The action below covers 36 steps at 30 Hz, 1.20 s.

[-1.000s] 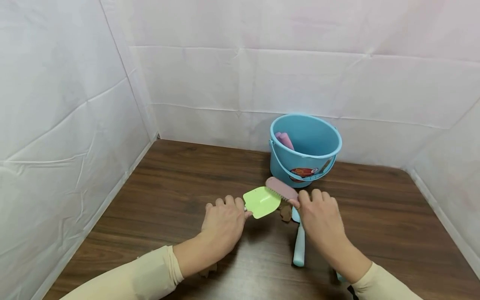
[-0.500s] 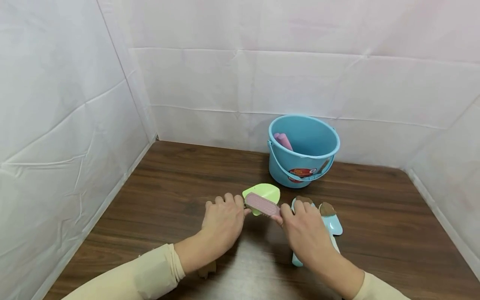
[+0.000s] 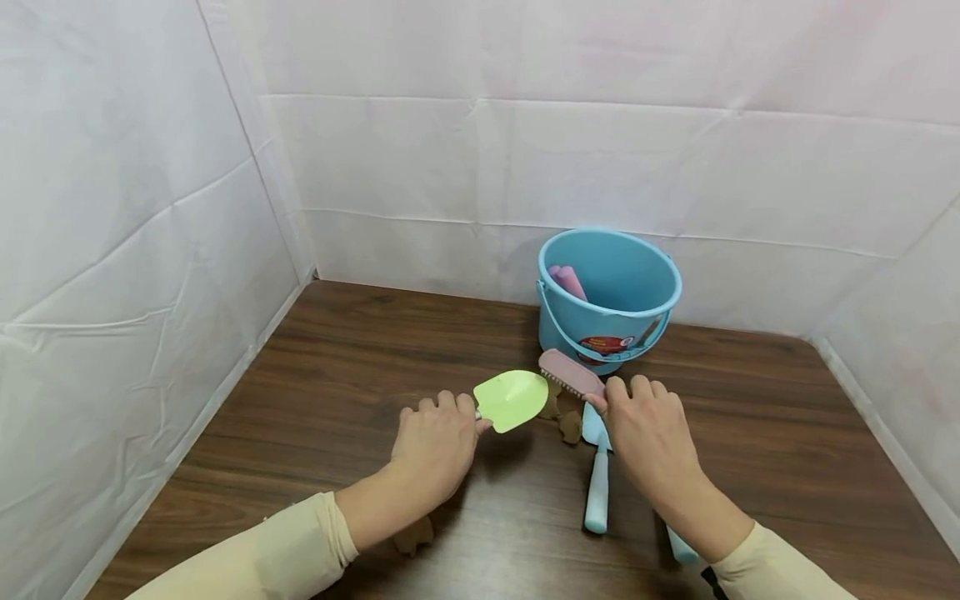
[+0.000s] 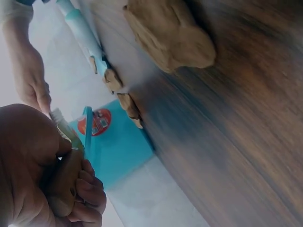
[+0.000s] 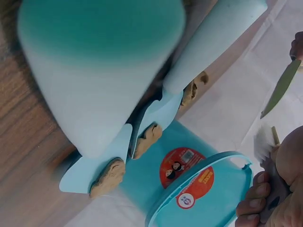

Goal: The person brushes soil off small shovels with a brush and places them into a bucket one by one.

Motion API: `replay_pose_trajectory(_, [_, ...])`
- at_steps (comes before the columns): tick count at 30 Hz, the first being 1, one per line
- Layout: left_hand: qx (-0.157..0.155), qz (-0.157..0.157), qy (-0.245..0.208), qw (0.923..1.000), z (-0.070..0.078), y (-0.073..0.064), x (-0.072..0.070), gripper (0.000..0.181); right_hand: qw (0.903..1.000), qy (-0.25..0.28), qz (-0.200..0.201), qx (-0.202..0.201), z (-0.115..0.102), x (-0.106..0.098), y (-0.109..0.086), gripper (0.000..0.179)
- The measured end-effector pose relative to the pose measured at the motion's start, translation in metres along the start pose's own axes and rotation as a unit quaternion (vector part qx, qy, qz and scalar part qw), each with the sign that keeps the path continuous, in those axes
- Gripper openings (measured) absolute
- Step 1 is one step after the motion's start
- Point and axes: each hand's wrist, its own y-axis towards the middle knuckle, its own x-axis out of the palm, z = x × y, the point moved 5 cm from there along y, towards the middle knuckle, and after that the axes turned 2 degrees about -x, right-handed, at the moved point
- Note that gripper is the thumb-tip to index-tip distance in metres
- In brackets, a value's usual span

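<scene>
My left hand grips the wooden handle of a small hand shovel with a light green blade. The blade is held above the table, pointing right. In my right hand is a pink scrubbing brush, its pale bristles facing the shovel. The brush head lies just right of the blade's tip, apart from it. Below and between them, brown clay-like lumps show near a light blue trowel. The right wrist view shows two blue trowels with brown clumps at their blades.
A light blue bucket stands at the back by the white sheet wall, with pink handles inside. Another brown lump lies on the wooden table near my left forearm. A second blue handle lies under my right wrist.
The brush swept left across the green blade to near my left hand, then came back right and off its tip. The shovel has shifted slightly left.
</scene>
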Motion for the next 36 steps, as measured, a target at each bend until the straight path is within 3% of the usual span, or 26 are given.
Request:
replay_pose_trajectory(5, [0.002, -0.045, -0.041, 0.9981, -0.004, 0.003, 0.008, 0.049, 0.9995, 0.003, 0.030, -0.012, -0.009, -0.009, 0.002, 0.060])
replay_pose_trajectory(9, [-0.014, -0.126, -0.128, 0.9836, -0.010, 0.007, 0.019, 0.046, 0.9985, 0.002, 0.047, -0.027, -0.019, -0.015, 0.003, 0.059])
replay_pose_trajectory(12, [-0.034, -0.176, -0.214, 0.9603, -0.015, 0.010, 0.025, 0.043, 0.9985, 0.005, 0.040, -0.037, -0.026, -0.017, 0.003, 0.059])
replay_pose_trajectory(14, [-0.042, -0.200, -0.273, 0.9400, -0.016, 0.012, 0.026, 0.042, 0.9985, 0.010, 0.032, -0.043, -0.030, -0.018, 0.003, 0.059])
replay_pose_trajectory(18, [-0.049, -0.240, -0.390, 0.8876, -0.014, 0.013, 0.027, 0.043, 0.9980, 0.026, 0.022, -0.053, -0.038, -0.021, 0.004, 0.059])
replay_pose_trajectory(19, [-0.052, -0.251, -0.419, 0.8711, -0.013, 0.013, 0.028, 0.044, 0.9978, 0.026, 0.022, -0.057, -0.040, -0.023, 0.004, 0.060])
replay_pose_trajectory(20, [-0.057, -0.264, -0.453, 0.8496, -0.011, 0.012, 0.028, 0.046, 0.9976, 0.028, 0.022, -0.059, -0.042, -0.024, 0.004, 0.060])
replay_pose_trajectory(21, [-0.064, -0.282, -0.494, 0.8198, -0.008, 0.011, 0.029, 0.048, 0.9974, 0.029, 0.023, -0.061, -0.044, -0.026, 0.005, 0.061])
replay_pose_trajectory(22, [-0.076, -0.303, -0.538, 0.7831, -0.005, 0.009, 0.030, 0.050, 0.9973, 0.029, 0.025, -0.063, -0.046, -0.027, 0.005, 0.061])
replay_pose_trajectory(24, [-0.111, -0.346, -0.617, 0.6982, 0.002, 0.004, 0.032, 0.052, 0.9968, 0.032, 0.030, -0.067, -0.050, -0.031, 0.005, 0.062])
replay_pose_trajectory(27, [-0.170, -0.401, -0.705, 0.5599, 0.012, -0.004, 0.033, 0.046, 0.9956, 0.035, 0.036, -0.078, -0.056, -0.035, 0.003, 0.061])
replay_pose_trajectory(29, [-0.192, -0.425, -0.734, 0.4930, 0.017, -0.007, 0.032, 0.042, 0.9949, 0.033, 0.038, -0.088, -0.060, -0.037, 0.001, 0.060])
replay_pose_trajectory(31, [-0.196, -0.444, -0.755, 0.4400, 0.021, -0.009, 0.031, 0.042, 0.9945, 0.028, 0.036, -0.094, -0.063, -0.038, 0.000, 0.059])
replay_pose_trajectory(33, [-0.191, -0.466, -0.769, 0.3952, 0.024, -0.010, 0.029, 0.044, 0.9950, 0.023, 0.032, -0.091, -0.062, -0.038, -0.001, 0.059])
replay_pose_trajectory(36, [-0.173, -0.486, -0.782, 0.3487, 0.027, -0.012, 0.027, 0.048, 0.9959, 0.026, 0.030, -0.081, -0.055, -0.035, 0.000, 0.061])
